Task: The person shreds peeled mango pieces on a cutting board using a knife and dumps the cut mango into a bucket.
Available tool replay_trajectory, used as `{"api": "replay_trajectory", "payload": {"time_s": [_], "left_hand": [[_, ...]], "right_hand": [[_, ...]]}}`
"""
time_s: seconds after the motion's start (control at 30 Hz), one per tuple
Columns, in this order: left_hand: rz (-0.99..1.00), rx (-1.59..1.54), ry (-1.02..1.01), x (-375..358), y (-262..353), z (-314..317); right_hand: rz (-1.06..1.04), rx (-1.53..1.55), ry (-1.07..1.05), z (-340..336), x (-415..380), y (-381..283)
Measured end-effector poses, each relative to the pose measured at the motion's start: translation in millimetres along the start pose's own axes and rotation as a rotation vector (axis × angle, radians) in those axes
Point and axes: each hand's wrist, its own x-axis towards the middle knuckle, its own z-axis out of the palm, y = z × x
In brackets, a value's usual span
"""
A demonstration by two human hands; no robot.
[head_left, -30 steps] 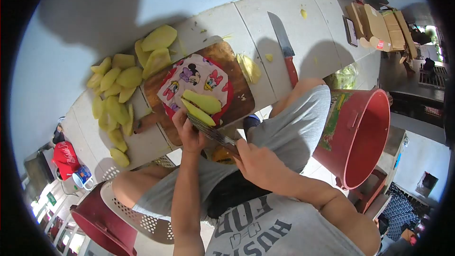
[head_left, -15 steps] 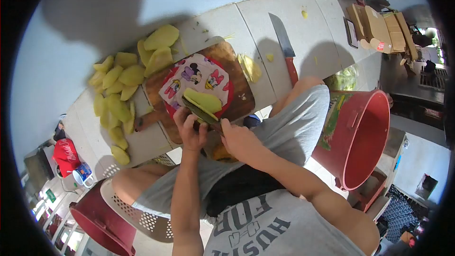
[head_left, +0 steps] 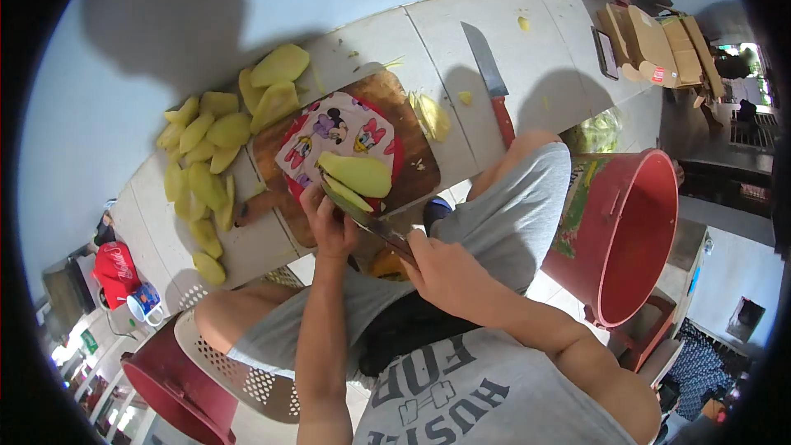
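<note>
Knife (head_left: 367, 216): long axis runs from 4 o'clock at the handle to 10 o'clock at the tip, blade on the yellow slice (head_left: 348, 194).
Right hand (head_left: 445, 274): clenched on the knife handle.
Left hand (head_left: 328, 224): fingers pinning the slice.
Slice: pale yellow, elongated, at the printed plate's (head_left: 329, 128) near rim, on the wooden board (head_left: 412, 148).
Room: bare table (head_left: 535, 66) toward 2 o'clock; cut pieces (head_left: 206, 156) crowd 9 o'clock.

Slicing yellow fruit on a plate at the board's near edge

The left hand (head_left: 328, 222) steadies a fruit slice (head_left: 348, 194) on the cartoon plate (head_left: 338, 136), which sits on the wooden board (head_left: 412, 144). The right hand (head_left: 441, 268) grips a knife (head_left: 367, 218), its blade against that slice. A pile of slices (head_left: 210, 148) lies past the board's left edge, and a red-handled knife (head_left: 493, 86) lies off its right edge.
</note>
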Motion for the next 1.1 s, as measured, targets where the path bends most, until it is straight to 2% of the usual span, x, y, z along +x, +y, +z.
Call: {"api": "replay_trajectory", "payload": {"time_s": [0.17, 0.23, 0.43, 0.53, 0.63, 0.77, 0.87, 1.1], "left_hand": [[0.024, -0.085, 0.089, -4.6, -7.5, 2.9], [0.050, -0.020, -0.015, -6.7, -12.8, -1.0], [0.096, -0.114, 0.037, -3.4, -5.5, 0.1], [0.104, -0.061, 0.029, -0.6, -2.4, 0.1], [0.025, 0.001, -0.016, 1.1, 7.9, -5.3], [0.067, -0.029, 0.037, 1.5, 7.4, -4.4], [-0.006, 0.016, -0.024, 2.0, 9.3, -8.4], [0.075, 0.015, 0.001, 4.4, 9.3, -6.0]], "right_hand": [[-0.037, -0.071, -0.021, -0.3, -2.7, 0.8], [-0.038, 0.008, 0.004, 0.9, -4.6, 1.3], [-0.022, -0.010, 0.000, 1.5, -2.4, 0.3], [-0.051, -0.085, 0.032, 9.0, 0.3, 6.4], [-0.021, -0.073, 0.022, 14.1, 3.0, 9.9], [-0.019, -0.075, 0.006, 27.3, 17.0, 21.0], [-0.045, -0.067, 0.019, 32.6, 21.5, 21.9], [-0.036, -0.073, 0.035, 47.6, 37.3, 34.7]]}}
